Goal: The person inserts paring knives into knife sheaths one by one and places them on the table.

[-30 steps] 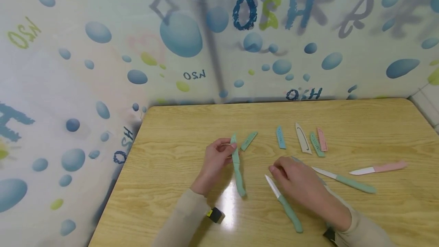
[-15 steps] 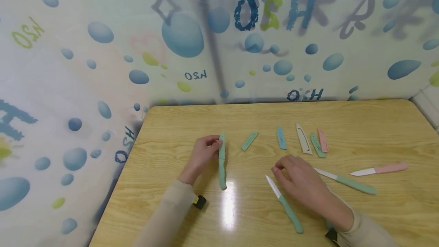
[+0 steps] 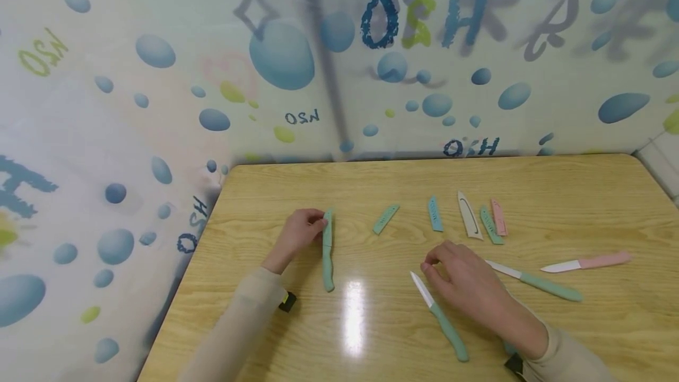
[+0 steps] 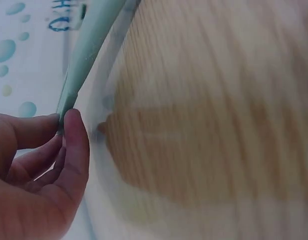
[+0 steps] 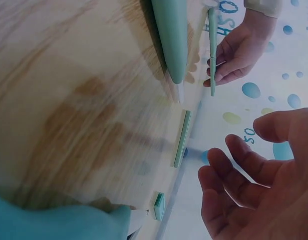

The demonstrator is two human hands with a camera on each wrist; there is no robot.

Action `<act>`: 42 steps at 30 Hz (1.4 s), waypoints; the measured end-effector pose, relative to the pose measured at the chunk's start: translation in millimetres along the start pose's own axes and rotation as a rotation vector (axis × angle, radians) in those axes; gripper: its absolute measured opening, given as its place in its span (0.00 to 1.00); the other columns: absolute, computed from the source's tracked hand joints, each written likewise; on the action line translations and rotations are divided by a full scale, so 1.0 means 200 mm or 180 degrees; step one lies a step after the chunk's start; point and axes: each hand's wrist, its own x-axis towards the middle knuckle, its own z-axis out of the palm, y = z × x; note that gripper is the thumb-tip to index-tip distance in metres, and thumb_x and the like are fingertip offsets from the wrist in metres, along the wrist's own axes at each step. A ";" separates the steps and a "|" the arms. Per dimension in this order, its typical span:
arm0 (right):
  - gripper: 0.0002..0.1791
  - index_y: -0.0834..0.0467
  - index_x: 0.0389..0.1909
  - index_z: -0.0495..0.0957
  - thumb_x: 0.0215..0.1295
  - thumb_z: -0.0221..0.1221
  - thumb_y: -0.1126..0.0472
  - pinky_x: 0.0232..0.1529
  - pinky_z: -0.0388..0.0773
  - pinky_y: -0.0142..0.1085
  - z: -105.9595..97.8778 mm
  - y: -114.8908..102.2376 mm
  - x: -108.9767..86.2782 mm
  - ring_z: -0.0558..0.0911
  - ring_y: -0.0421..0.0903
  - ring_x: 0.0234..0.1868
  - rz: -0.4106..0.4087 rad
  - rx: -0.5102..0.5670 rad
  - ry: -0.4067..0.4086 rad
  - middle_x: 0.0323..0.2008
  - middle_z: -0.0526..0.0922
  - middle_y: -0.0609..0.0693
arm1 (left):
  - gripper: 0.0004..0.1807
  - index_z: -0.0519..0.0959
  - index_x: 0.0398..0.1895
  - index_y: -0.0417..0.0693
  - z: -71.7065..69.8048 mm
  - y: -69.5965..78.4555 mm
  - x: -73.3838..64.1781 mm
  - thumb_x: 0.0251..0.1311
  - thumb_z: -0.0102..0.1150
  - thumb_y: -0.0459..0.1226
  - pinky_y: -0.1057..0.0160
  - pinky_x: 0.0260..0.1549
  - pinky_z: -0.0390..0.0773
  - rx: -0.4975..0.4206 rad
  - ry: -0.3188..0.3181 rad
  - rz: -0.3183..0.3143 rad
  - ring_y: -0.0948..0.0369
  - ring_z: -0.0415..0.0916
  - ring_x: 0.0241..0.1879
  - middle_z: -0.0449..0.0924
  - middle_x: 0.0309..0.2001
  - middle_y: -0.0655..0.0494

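Observation:
My left hand pinches the sheathed tip end of a green-handled paring knife, at the left of the table. In the left wrist view, thumb and fingertips meet on the green sheath. My right hand hovers with loosely bent fingers and nothing between them, as the right wrist view also shows. Just left of it lies a bare green-handled knife. Another green-handled knife and a pink-handled knife lie to its right. A blue-handled knife lies below the right arm, mostly hidden in the head view.
Along the back of the wooden table lie loose blade sheaths: a green one, a blue one, a white one, another green one and a pink one. A patterned curtain hangs behind.
My left hand has carried the sheathed green knife leftward, away from the nearest green sheath. The right hand has stayed almost in place.

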 end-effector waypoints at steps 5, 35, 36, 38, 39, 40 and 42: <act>0.03 0.52 0.37 0.84 0.71 0.64 0.58 0.38 0.80 0.40 0.00 0.00 0.00 0.81 0.44 0.39 -0.0014 -0.0039 0.0030 0.38 0.83 0.44 | 0.14 0.81 0.55 0.32 -0.01 0.01 0.02 0.72 0.60 0.31 0.60 0.33 0.88 0.0333 -0.0031 -0.0076 0.57 0.84 0.31 0.86 0.41 0.44; 0.18 0.65 0.57 0.78 0.74 0.62 0.57 0.47 0.83 0.55 -0.08 0.05 0.00 0.84 0.57 0.49 0.0197 0.0088 0.0228 0.48 0.85 0.57 | 0.14 0.83 0.55 0.41 0.04 0.13 0.03 0.72 0.62 0.40 0.51 0.48 0.84 0.0657 -0.0017 0.0618 0.51 0.82 0.49 0.86 0.48 0.50; 0.19 0.65 0.57 0.78 0.74 0.62 0.57 0.46 0.83 0.55 -0.08 0.06 -0.01 0.84 0.57 0.49 0.0189 0.0067 0.0240 0.48 0.85 0.58 | 0.14 0.84 0.55 0.41 0.06 0.15 0.04 0.72 0.62 0.39 0.51 0.48 0.84 0.0635 -0.0041 0.0669 0.52 0.82 0.49 0.86 0.49 0.50; 0.19 0.65 0.57 0.78 0.73 0.62 0.57 0.46 0.83 0.55 -0.08 0.07 -0.01 0.84 0.57 0.48 0.0166 0.0032 0.0256 0.48 0.85 0.57 | 0.14 0.84 0.54 0.41 0.09 0.20 0.05 0.73 0.61 0.39 0.52 0.47 0.85 0.0623 -0.0101 0.0762 0.52 0.82 0.49 0.86 0.49 0.51; 0.19 0.65 0.57 0.78 0.73 0.62 0.58 0.45 0.83 0.55 -0.08 0.07 -0.01 0.84 0.56 0.48 0.0147 0.0005 0.0275 0.48 0.85 0.57 | 0.14 0.84 0.54 0.41 0.11 0.22 0.06 0.73 0.61 0.39 0.53 0.47 0.85 0.0642 -0.0128 0.0807 0.52 0.83 0.49 0.86 0.49 0.51; 0.19 0.65 0.57 0.78 0.72 0.63 0.58 0.45 0.83 0.55 -0.08 0.07 -0.01 0.84 0.56 0.47 0.0126 -0.0022 0.0296 0.47 0.85 0.57 | 0.14 0.84 0.54 0.41 0.13 0.24 0.07 0.73 0.61 0.40 0.53 0.47 0.85 0.0662 -0.0165 0.0837 0.52 0.83 0.50 0.86 0.50 0.51; 0.18 0.65 0.56 0.78 0.72 0.63 0.59 0.45 0.83 0.55 -0.08 0.08 -0.02 0.84 0.57 0.47 0.0072 -0.0079 0.0341 0.47 0.85 0.57 | 0.14 0.84 0.55 0.42 0.17 0.28 0.09 0.74 0.61 0.40 0.54 0.48 0.85 0.0723 -0.0232 0.0889 0.53 0.83 0.49 0.86 0.50 0.51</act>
